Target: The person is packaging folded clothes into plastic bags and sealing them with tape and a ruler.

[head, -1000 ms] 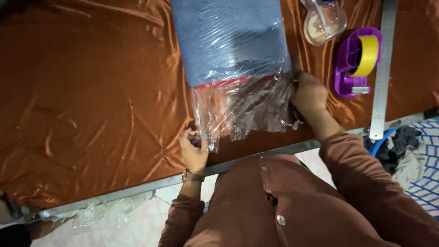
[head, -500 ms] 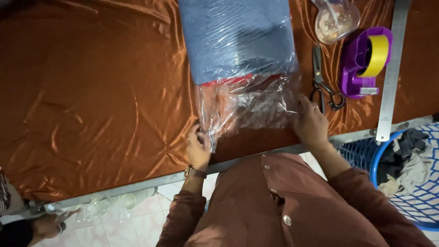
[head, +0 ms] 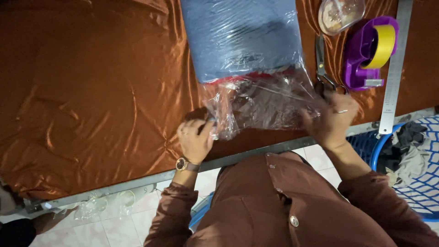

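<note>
Both hands grip the loose open end of a clear plastic bag (head: 260, 103): the left hand (head: 195, 139) pinches its near corner, the blurred right hand (head: 331, 120) clutches the opposite edge. Folded blue fabric (head: 240, 36) fills the bag, lying on the orange satin cloth (head: 91, 91) beside scissors (head: 322, 66).

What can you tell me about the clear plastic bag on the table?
The bag is thin, glossy, crinkled clear plastic with a folded blue cloth inside. It lies flat on the orange satin table cover, open end toward the person. A red strip crosses it below the cloth; the empty end is wrinkled. The left hand pinches one corner, the right hand holds the other.
</note>
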